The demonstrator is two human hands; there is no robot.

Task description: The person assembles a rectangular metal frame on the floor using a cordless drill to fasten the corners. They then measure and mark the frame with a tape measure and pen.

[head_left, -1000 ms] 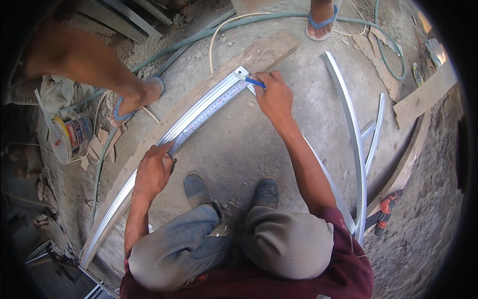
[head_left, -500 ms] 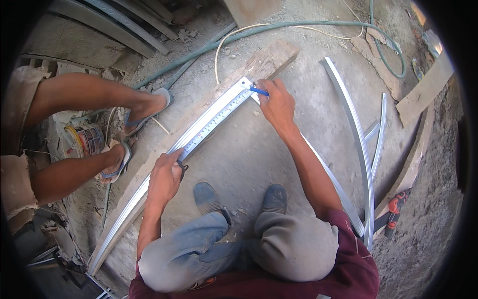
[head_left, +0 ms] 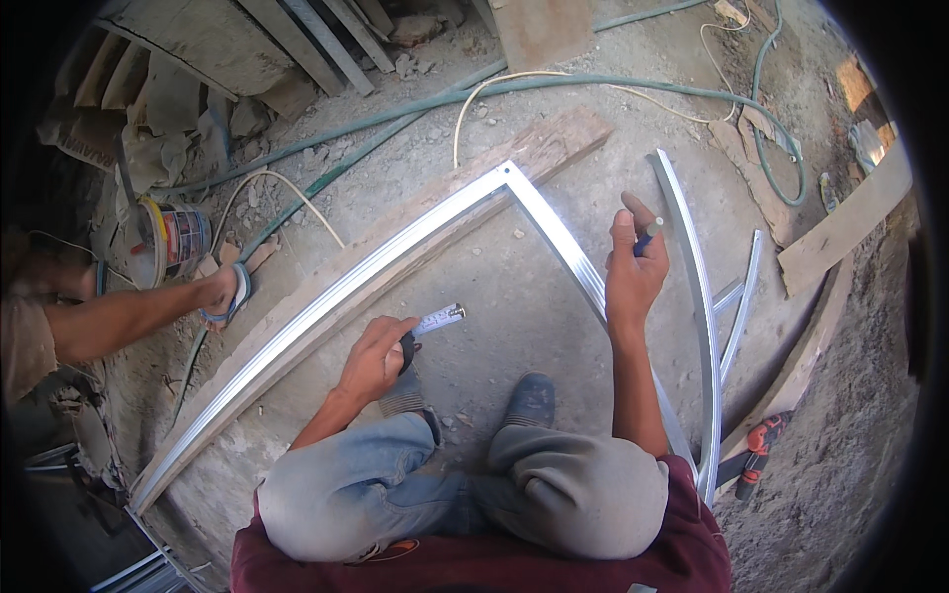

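Observation:
My left hand (head_left: 371, 363) is closed around a tape measure, with a short length of its white blade (head_left: 439, 320) sticking out; the case is mostly hidden by my fingers. My right hand (head_left: 636, 287) holds a blue pen (head_left: 647, 237) pointing upward, to the right of the metal. A long silver metal channel (head_left: 366, 259) lies along a wooden plank (head_left: 568, 138). At its far end it meets a second silver piece (head_left: 561, 237) at a corner with a small hole. Neither hand touches the metal pieces on the ground.
More silver channels (head_left: 692, 252) lie at the right, near a red and black power tool (head_left: 759, 445). Green hose (head_left: 593, 81) and a pale cable (head_left: 458, 128) cross the far ground. At left are a person's sandalled foot (head_left: 225, 292) and a paint bucket (head_left: 178, 237).
The tape blade has come off the channel and drawn in. My left hand moved right, off the metal. My right hand moved right with the pen. The other person's legs shifted left.

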